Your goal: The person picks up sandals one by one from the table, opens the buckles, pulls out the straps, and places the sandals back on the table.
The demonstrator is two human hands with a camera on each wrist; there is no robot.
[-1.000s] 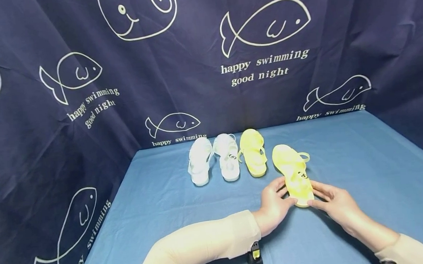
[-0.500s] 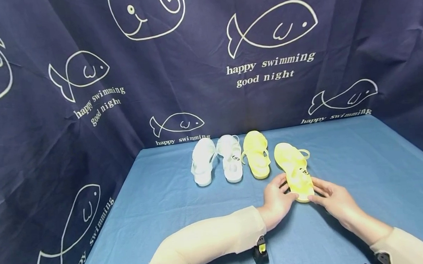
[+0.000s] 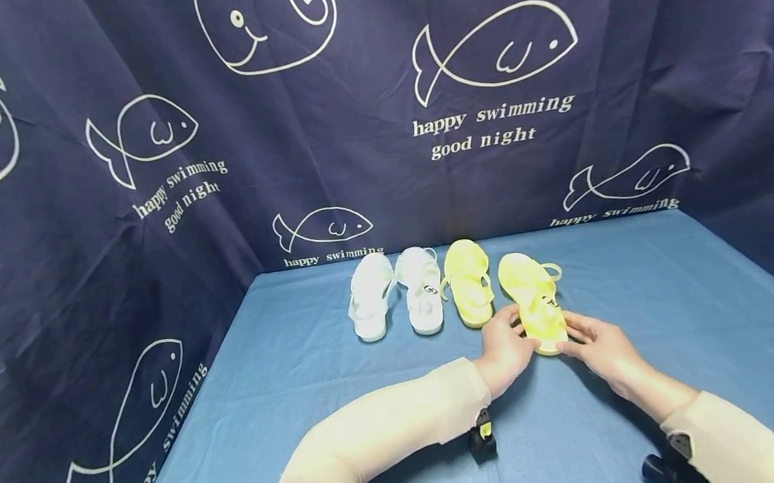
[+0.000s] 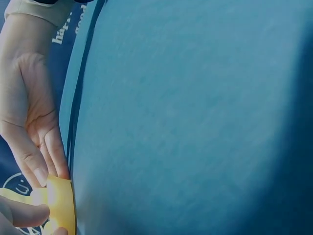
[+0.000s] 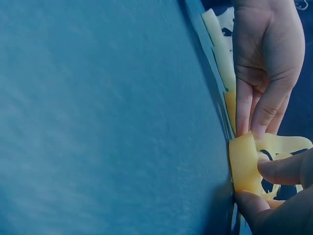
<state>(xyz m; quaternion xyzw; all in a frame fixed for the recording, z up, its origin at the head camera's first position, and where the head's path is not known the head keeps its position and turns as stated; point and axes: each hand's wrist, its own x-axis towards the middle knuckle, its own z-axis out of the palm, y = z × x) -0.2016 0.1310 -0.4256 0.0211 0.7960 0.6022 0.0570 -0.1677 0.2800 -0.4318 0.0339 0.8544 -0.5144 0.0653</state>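
Observation:
A yellow sandal [image 3: 544,328] with a dark emblem on its strap lies between the two hands, one end facing the person. The left hand [image 3: 508,348] pinches its left side near that end, thumb on top. On the opposite side the right hand [image 3: 605,352] pinches it the same way. Both wrist views show fingers and thumbs around the yellow end of the sandal [image 4: 61,205], close over the blue cloth. Just to the left stands the other yellow sandal [image 3: 471,284], roughly level with the held one's far half.
Two pale white-blue sandals, an outer one [image 3: 370,298] and an inner one [image 3: 422,291], line up left of the yellow pair. Blue cloth [image 3: 315,379] covers the table. A dark blue fish-print curtain [image 3: 380,124] rises behind and along the sides.
Both hands have shifted the held yellow sandal away from the person and slightly left, nearer the row. The other three sandals keep their places. The head view has swung slightly.

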